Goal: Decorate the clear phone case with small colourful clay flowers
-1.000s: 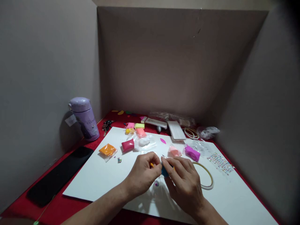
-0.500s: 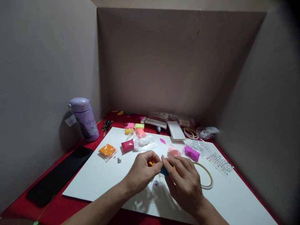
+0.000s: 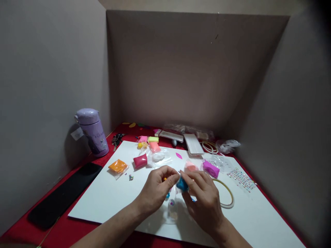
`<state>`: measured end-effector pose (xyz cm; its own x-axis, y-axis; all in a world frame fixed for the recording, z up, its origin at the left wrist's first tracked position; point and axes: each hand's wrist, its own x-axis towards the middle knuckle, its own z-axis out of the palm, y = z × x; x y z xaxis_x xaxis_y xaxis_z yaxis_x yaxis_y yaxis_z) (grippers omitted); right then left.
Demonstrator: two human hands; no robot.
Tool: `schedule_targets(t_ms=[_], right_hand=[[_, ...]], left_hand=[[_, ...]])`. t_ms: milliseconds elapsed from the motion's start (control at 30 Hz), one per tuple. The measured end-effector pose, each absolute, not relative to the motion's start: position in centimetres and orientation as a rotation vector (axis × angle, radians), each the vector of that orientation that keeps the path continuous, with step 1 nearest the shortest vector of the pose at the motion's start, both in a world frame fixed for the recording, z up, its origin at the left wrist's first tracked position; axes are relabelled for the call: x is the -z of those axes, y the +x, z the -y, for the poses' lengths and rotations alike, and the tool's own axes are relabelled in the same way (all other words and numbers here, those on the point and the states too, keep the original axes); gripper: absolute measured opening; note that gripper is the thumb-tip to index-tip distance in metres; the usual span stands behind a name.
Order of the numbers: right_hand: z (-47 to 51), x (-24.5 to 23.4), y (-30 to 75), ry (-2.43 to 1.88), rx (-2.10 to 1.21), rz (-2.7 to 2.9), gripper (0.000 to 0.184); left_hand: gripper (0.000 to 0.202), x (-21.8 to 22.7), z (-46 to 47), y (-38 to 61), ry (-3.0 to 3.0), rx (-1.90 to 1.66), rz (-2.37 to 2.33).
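My right hand [image 3: 204, 198] is closed round a small blue clay packet [image 3: 182, 185], held a little above the white board [image 3: 103, 203]. Thumb and index finger of my left hand [image 3: 156, 187] pinch at the packet's upper left edge. A bit of orange-yellow shows behind the left fingers; I cannot tell whether they hold it. Beneath the hands lies a clear bag with small beads [image 3: 172, 203]. A gold-edged hoop [image 3: 230, 193] rests just right of my right hand. Past the fingertips lie a peach packet [image 3: 190, 166] and a purple packet [image 3: 211, 168].
Orange [image 3: 118, 166] and crimson [image 3: 140, 161] packets lie on the board's left. A gem sticker sheet [image 3: 242, 179] is at the right. A lilac bottle [image 3: 93, 132], keys [image 3: 117, 138] and a black phone-like slab [image 3: 64, 194] stand or lie on the red cloth. Grey walls enclose three sides.
The blue packet has turned and shows more between my hands. My right fingers have shifted along it, and the left fingertips have drawn in at its edge. The view has moved slightly.
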<state>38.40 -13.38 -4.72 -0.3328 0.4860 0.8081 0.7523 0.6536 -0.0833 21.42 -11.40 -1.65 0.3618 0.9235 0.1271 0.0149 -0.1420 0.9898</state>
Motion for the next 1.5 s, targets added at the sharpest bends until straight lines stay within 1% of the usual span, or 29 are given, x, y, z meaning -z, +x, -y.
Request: schedule_targets(t_ms=[133, 233, 333, 467, 633, 800, 1100, 1367, 1500], right_hand=[[13.17, 5.11, 38.61, -1.029, 0.358, 1.946, 0.043], [13.1, 5.34, 38.74, -1.052, 0.383, 1.908, 0.042], [13.13, 5.35, 38.78, -1.058, 0.427, 1.897, 0.04], [13.28, 5.1, 38.69, -1.056, 0.491, 1.921, 0.039], [13.38, 4.84, 38.6, -1.028, 0.503, 1.944, 0.041], [13.37, 4.82, 38.51, -1.029, 0.5, 1.963, 0.042], [13.28, 5.12, 38.77, -1.058, 0.47, 1.953, 0.038], [13.13, 4.97, 38.39, -0.989, 0.494, 1.986, 0.039], [13.07, 4.88, 38.72, -0.999, 0.486, 1.988, 0.039]], left_hand=[[0.03, 1.88, 11.46, 21.21, 1.563, -1.041, -1.002], [0.029, 2.1, 11.61, 21.21, 1.679, -0.967, -1.061], [0.026, 2.09, 11.87, 21.33, 1.744, -0.89, -1.047], [0.023, 1.87, 12.16, 21.43, 1.825, -0.884, -0.991], [0.019, 1.79, 12.23, 21.35, 1.971, -0.856, -1.027], [0.022, 1.63, 12.21, 21.24, 2.071, -0.812, -1.041], [0.024, 1.98, 11.93, 21.23, 1.917, -0.856, -1.038], [0.027, 1.82, 11.99, 21.26, 2.012, -0.865, -1.076], [0.029, 1.65, 12.03, 21.2, 1.912, -0.881, -1.017]])
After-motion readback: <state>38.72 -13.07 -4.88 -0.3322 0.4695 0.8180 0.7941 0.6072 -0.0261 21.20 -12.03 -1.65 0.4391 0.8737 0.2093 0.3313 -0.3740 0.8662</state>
